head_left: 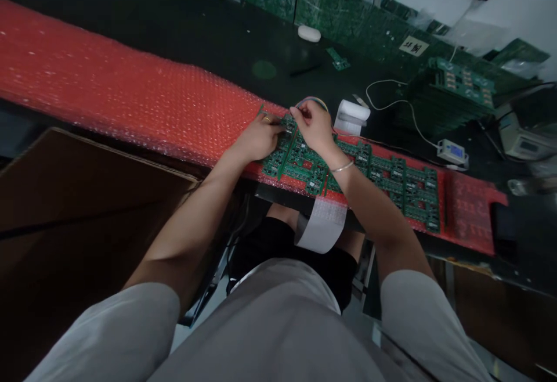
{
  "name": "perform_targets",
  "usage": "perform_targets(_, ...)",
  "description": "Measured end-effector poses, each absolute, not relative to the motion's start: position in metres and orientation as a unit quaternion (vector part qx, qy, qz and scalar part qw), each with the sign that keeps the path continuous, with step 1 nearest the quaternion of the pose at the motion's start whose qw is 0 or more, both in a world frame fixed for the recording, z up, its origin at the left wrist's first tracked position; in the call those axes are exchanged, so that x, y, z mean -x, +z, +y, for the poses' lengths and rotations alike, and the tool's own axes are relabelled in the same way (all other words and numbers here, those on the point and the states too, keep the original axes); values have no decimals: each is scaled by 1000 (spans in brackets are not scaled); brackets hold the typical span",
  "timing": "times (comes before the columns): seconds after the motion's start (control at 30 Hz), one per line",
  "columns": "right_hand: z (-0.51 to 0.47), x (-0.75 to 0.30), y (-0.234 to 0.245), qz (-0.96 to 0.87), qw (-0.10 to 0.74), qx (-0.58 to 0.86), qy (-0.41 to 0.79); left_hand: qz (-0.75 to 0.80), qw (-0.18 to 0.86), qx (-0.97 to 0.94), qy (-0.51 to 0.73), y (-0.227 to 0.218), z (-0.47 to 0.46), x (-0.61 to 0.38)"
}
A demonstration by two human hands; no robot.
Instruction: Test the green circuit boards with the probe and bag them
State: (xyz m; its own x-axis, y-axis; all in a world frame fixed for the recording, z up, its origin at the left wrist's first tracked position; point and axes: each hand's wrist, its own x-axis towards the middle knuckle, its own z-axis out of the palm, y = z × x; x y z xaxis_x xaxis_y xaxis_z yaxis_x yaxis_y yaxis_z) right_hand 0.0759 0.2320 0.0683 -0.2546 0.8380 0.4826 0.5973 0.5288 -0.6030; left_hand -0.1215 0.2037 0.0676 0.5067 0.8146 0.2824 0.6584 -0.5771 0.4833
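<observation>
Green circuit boards (pixel 304 161) lie in a row on red bubble wrap (pixel 156 86). My left hand (pixel 260 138), with a ring on one finger, rests on the left end of the row, its fingers stretched over the board. Just right of it, my right hand (pixel 315 126) is closed in a pinch above the same boards. Whatever sits between its fingertips is too small to make out. Thin coloured wires (pixel 321 101) curve up behind the right hand. A strip of white labels (pixel 322 225) hangs over the table edge below the boards.
A white label roll (pixel 353 112) stands behind the row. To the right are a small white device with a screen (pixel 452 152) on a cable and a stack of boards (pixel 456 89). A white case (pixel 308 33) lies farther back. An open cardboard box (pixel 87 208) is at the left.
</observation>
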Motion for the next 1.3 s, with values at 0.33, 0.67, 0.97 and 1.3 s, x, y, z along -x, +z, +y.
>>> perform_targets(0.33,164,-52,62,-828,323,429,161,585,148,-622,498,63,115,129)
perform_targets(0.67,164,-50,58,-848,306,416,122,551,131,-614,549,53,45,118)
perform_targets(0.97,160,-48,61,-863,272,419,74,506,170,-679,504,41,19,93)
perform_targets(1.3,166,-50,56,-845,265,451,111,355,225,-833,361,4,11,43)
